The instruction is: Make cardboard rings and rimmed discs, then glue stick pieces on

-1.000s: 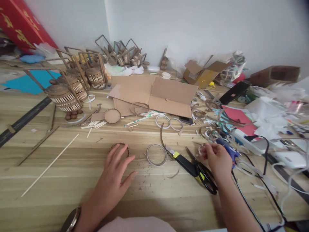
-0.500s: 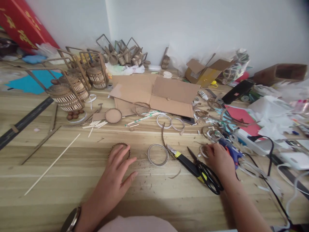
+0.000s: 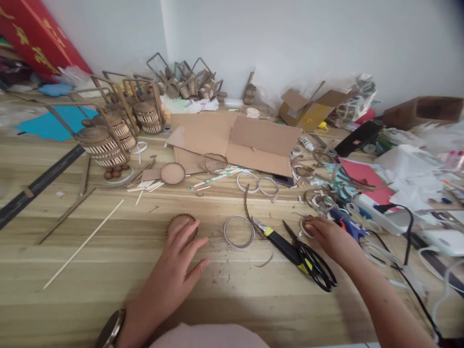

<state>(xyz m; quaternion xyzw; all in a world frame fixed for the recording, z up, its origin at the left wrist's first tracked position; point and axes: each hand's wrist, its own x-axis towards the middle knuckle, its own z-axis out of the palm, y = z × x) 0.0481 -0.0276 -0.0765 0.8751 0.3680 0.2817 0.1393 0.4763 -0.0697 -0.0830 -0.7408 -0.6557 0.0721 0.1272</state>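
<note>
My left hand lies flat on the wooden table, fingers spread, with the fingertips resting on a round cardboard disc with a corrugated rim. My right hand reaches to the right and its fingertips press on a small white paper ring. Black-handled scissors and a yellow-and-black utility knife lie just left of that hand. A larger paper ring sits between my hands. A blue glue gun lies behind my right hand.
A flattened cardboard box lies mid-table. Small cardboard baskets stand at the back left. Paper rings, strips and a red sheet crowd the right, with black cables. A thin wooden stick lies at the left.
My right hand has lowered onto the small white ring, its fingers now flatter on the table. The left hand has stayed on the disc. The view has shifted slightly.
</note>
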